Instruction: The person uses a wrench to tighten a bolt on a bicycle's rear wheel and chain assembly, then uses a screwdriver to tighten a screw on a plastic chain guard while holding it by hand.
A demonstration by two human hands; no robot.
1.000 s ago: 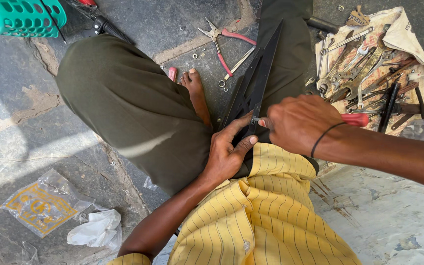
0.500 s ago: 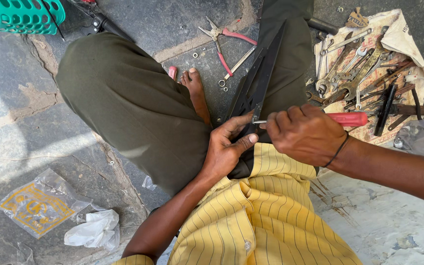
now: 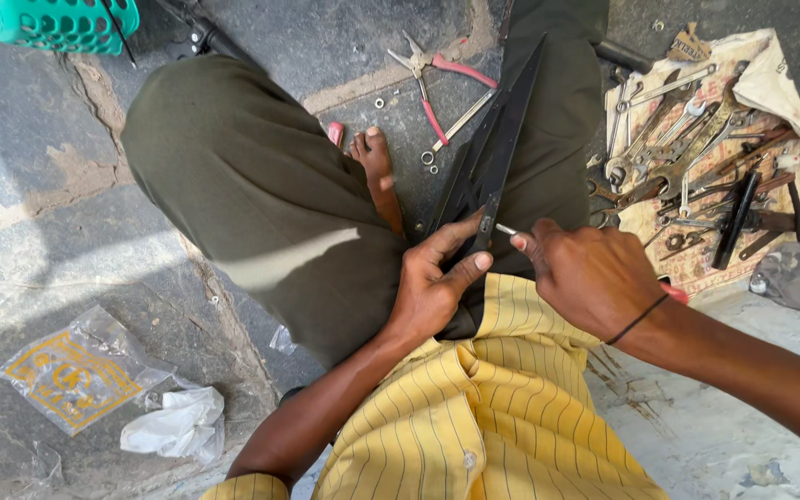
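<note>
A seated person's left hand (image 3: 432,287) pinches the near end of a long, matte black metal blade piece (image 3: 495,153) resting on the lap. Its long axis runs away from the body, tip toward the pink-handled pliers (image 3: 437,79). The right hand (image 3: 590,273) closes around a screwdriver (image 3: 507,229), its thin steel shaft touching the blade.

The grey stone floor (image 3: 39,213) carries pink-handled pliers (image 3: 437,79), a cloth (image 3: 770,88) with many spanners (image 3: 673,139), a clear plastic bag (image 3: 81,375) and a teal basket (image 3: 53,23).
</note>
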